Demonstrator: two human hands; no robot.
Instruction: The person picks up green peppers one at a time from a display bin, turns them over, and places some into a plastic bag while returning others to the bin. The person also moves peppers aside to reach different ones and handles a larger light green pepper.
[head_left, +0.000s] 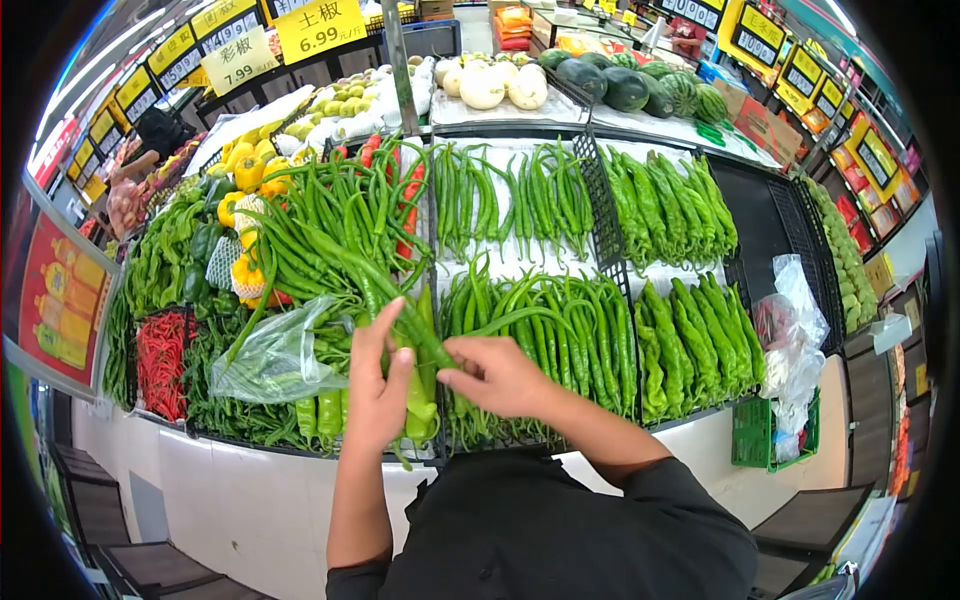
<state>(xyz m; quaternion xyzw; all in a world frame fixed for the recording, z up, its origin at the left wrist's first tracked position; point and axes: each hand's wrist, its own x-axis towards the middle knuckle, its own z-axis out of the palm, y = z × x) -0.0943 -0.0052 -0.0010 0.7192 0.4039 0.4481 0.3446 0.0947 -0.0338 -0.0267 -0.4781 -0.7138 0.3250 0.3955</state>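
Long green chili peppers (405, 318) slant down from the large pile toward my hands. My right hand (497, 376) is closed, thumb and fingers pinching the lower end of a long green chili pepper. Close beside it on the left, my left hand (377, 390) has its thumb and index finger stretched apart. Its index fingertip lies against the peppers; its other fingers are mostly hidden. A clear plastic bag (275, 355) rests on the greens left of my left hand. Straight rows of green chili peppers (545, 325) lie right of my hands, in black crates.
Red chilies (162, 365) and yellow bell peppers (247, 172) are at the left. Watermelons (625, 88) and white melons (482, 85) sit at the back. Crumpled plastic bags (795, 340) hang at the right above a green basket (755, 435). A metal post (400, 75) rises behind the pile.
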